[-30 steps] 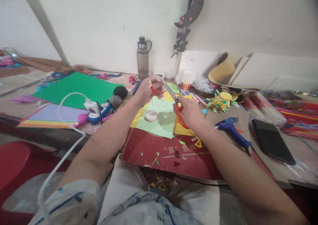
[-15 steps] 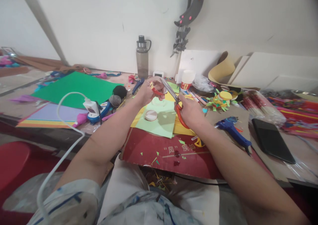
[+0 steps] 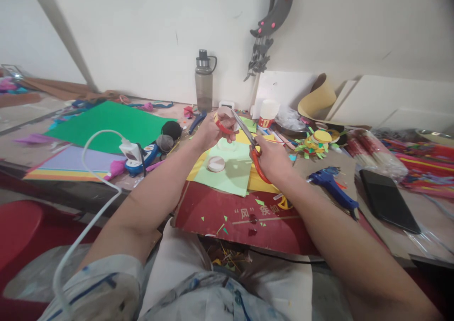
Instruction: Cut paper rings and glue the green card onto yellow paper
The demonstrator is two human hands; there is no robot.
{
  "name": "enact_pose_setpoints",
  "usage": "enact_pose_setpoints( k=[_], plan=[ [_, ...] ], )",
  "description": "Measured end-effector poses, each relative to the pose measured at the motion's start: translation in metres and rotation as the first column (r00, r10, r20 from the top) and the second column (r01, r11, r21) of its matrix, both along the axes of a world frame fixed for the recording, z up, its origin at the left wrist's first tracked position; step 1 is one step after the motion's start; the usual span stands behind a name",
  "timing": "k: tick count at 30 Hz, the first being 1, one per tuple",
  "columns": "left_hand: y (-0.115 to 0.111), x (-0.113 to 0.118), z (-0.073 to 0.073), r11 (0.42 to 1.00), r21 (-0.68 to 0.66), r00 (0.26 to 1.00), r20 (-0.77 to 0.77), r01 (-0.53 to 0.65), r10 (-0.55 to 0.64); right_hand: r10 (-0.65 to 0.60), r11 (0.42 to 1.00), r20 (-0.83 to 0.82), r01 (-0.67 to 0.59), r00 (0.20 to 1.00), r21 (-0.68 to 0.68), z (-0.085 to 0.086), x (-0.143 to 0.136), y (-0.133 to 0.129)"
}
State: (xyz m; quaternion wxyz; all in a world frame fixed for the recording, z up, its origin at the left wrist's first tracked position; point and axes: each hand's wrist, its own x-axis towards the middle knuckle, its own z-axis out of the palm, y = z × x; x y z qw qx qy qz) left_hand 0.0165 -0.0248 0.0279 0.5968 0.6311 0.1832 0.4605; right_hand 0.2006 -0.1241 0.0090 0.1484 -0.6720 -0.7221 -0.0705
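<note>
My left hand (image 3: 209, 131) is closed on a cut paper cup piece (image 3: 223, 126), white inside with a red and yellow band. In my right hand (image 3: 271, 158) are scissors (image 3: 244, 126) with orange-red handles, their blades pointing up and left toward the cup piece. The blade tips lie beside its right edge; whether they touch it I cannot tell. Below both hands a small round white disc (image 3: 216, 164) rests on light green paper (image 3: 234, 179), with yellow paper (image 3: 258, 184) under that.
A red board (image 3: 213, 212) with green scraps lies at the front edge. To the right are a blue glue gun (image 3: 333, 186), a phone (image 3: 388, 200) and a yellow-green paper craft (image 3: 319, 141). A bottle (image 3: 204, 87) and paper cup (image 3: 266, 113) stand behind. A white cable (image 3: 88, 217) hangs at left.
The cup piece has turned slightly in my left hand, showing more of its white part at the top. The scissors have shifted slightly right and remain in my right hand.
</note>
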Motion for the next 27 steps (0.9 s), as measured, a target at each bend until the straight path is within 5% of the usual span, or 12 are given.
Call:
enact_pose_setpoints(
  k=[4, 12, 27],
  plan=[
    [0.0002, -0.0009, 0.0013, 1.000, -0.005, 1.000, -0.026, -0.015, 0.015, 0.000, 1.000, -0.001, 0.000, 1.000, 0.000, -0.0003, 0.0012, 0.0010],
    [0.0083, -0.0040, 0.0030, 0.971, 0.046, 0.967, 0.112, -0.236, 0.230, -0.005, 1.000, -0.001, 0.005, 1.000, -0.006, -0.0002, 0.0031, 0.0034],
    [0.0032, -0.0016, 0.0015, 0.987, -0.014, 0.987, -0.003, -0.159, 0.159, -0.006, 1.000, 0.042, 0.006, 0.999, -0.005, -0.0028, 0.0022, 0.0039]
  ],
)
